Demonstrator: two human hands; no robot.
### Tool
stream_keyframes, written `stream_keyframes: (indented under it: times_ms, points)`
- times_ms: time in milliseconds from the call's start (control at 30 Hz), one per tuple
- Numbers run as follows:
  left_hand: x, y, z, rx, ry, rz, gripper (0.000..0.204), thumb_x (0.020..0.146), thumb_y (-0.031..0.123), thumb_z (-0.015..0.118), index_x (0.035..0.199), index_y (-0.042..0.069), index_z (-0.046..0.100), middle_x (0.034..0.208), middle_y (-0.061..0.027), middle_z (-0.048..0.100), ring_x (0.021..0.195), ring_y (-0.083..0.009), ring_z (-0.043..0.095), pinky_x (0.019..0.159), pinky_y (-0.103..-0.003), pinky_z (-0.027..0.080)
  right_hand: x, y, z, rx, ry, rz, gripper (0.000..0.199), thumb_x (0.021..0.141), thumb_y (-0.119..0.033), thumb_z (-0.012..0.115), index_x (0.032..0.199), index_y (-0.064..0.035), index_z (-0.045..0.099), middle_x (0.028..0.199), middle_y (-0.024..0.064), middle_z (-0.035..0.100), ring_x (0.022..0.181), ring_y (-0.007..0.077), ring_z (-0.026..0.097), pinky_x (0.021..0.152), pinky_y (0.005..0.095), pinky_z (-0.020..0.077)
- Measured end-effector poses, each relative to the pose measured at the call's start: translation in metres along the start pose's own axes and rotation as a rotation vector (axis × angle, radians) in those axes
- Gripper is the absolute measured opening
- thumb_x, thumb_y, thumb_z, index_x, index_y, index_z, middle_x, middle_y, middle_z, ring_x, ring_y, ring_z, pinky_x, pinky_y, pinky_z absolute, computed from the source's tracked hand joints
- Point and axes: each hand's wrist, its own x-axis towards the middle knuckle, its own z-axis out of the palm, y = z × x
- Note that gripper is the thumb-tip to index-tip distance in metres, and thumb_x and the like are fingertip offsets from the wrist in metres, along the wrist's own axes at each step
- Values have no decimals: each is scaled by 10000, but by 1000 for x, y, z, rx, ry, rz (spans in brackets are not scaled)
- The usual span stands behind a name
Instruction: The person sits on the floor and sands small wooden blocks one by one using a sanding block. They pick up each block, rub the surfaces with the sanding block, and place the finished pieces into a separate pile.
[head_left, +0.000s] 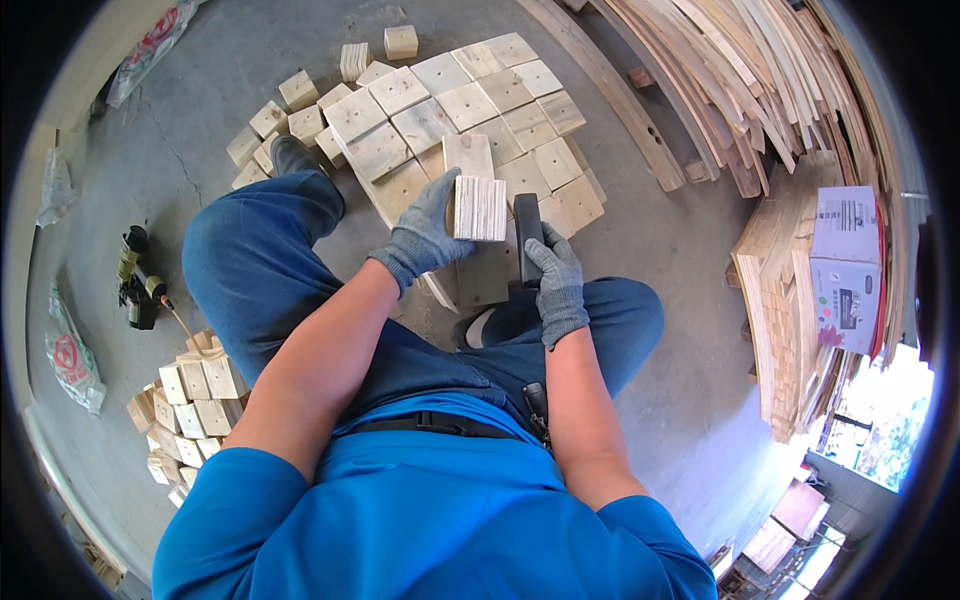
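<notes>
My left hand (421,228), in a grey glove, grips a pale wooden block (481,208). The block's ridged, striped face is turned up toward me. In my right hand (557,275), also gloved, is a long black oblong tool (529,240), held upright just right of the block and apart from it; its exact kind cannot be made out. Under and beyond both hands spreads a low stack of square wooden blocks (465,106), many with a small dark hole in the top. One lighter block (467,155) shows right behind the held one.
Loose blocks (299,91) lie around my left shoe (296,160). At left, a cordless drill (142,285) rests on the concrete floor near another block pile (197,405). Long boards (700,70) fill the far right. A white carton (845,270) sits by stacked timber (783,300).
</notes>
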Motion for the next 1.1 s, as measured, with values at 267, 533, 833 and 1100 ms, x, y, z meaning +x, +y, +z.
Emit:
stream_keyframes:
  times_ms: [267,533,833,1100]
  points:
    - [18,-3,6,-98,170,-23,1126,659,387,972,1560,-1,419,1477,-238,555,1394,-378,559,1203,-424,460,-3,-4,4,-33,-7,-53,586,973,-107,776,1491,78,575,1320,158,710,1106,183,696,951,308,583]
    - [27,-6,18,-80,229,2,1169,629,396,991,1559,-10,412,1468,-229,546,1380,-389,556,1224,-432,440,-23,-33,16,-169,41,-132,606,944,-106,817,1483,55,591,1337,174,704,1143,203,686,995,335,571]
    - [17,6,10,-53,265,58,1214,641,366,998,1626,40,370,1579,-241,446,1501,-401,445,1268,-447,394,-16,-25,11,-262,58,-151,633,920,-131,849,1473,55,601,1331,188,712,1151,221,688,1009,354,568]
    - [17,17,2,-4,249,122,899,720,362,999,1484,133,584,1550,-201,468,1468,-379,490,1214,-434,466,-13,-19,4,-267,71,-154,625,922,-148,852,1458,64,612,1294,178,724,1123,219,698,998,344,566]
